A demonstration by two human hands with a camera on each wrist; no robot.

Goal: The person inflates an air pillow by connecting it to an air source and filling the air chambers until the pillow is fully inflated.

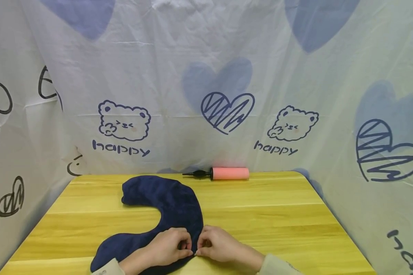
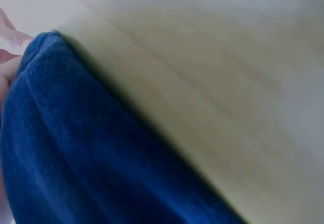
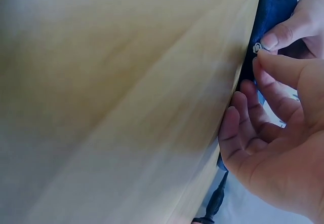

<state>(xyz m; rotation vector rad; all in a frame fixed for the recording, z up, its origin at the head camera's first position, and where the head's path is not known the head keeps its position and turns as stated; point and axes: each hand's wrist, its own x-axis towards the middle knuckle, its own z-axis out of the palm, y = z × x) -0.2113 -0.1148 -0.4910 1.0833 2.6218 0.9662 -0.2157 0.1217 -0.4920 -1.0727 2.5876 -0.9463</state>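
A navy U-shaped neck pillow (image 1: 180,200) lies flat on the left half of the wooden table, its open side facing left. On its near right curve, my left hand (image 1: 170,244) pinches the seam edge between thumb and finger. Right beside it, my right hand (image 1: 220,242) grips a small silver zipper pull (image 3: 257,47) at the same edge. Fingertips of both hands almost meet there in the head view. The left wrist view is filled by the plush navy fabric (image 2: 96,148), with part of the left hand's fingers (image 2: 12,39) at the left edge.
Along the table's back edge lies a hand pump (image 1: 230,173) with a pink barrel and black nozzle. White cloth (image 1: 175,46) printed with hearts and bears hangs behind and at both sides. Bare wood of the table (image 1: 278,214) shows right of the pillow.
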